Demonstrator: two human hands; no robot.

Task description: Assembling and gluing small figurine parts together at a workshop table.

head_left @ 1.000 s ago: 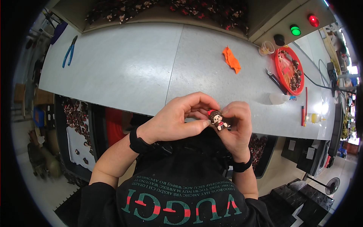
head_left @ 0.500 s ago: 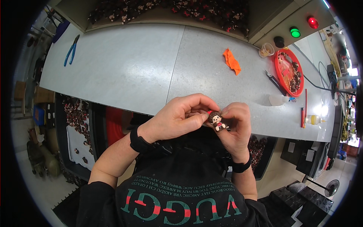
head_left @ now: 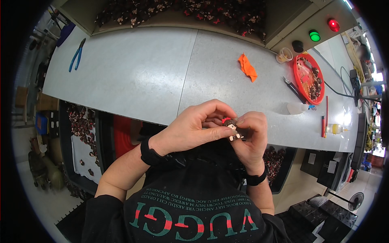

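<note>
A small brown-and-cream monkey figurine (head_left: 232,126) with a red piece on its head is held between my two hands, just off the table's near edge. My right hand (head_left: 253,137) is closed on its right side and back, thumb up by the head. My left hand (head_left: 198,126) is closed too, its thumb laid across the figure's front and its fingers by the red piece. That thumb covers part of the body. I cannot tell whether the red piece is fixed or loose.
An orange cloth (head_left: 247,67), a black-handled cutter (head_left: 294,90), a clear bottle (head_left: 297,108) and a red tray (head_left: 298,77) of small parts lie on the right. Blue-handled pliers (head_left: 75,58) rest far left. A shelf (head_left: 182,28) heaped with figurines spans the back; a bin (head_left: 77,162) stands lower left.
My left thumb has moved from the head's side down across the figurine's front. The red piece shows more above the head. My right hand keeps its hold.
</note>
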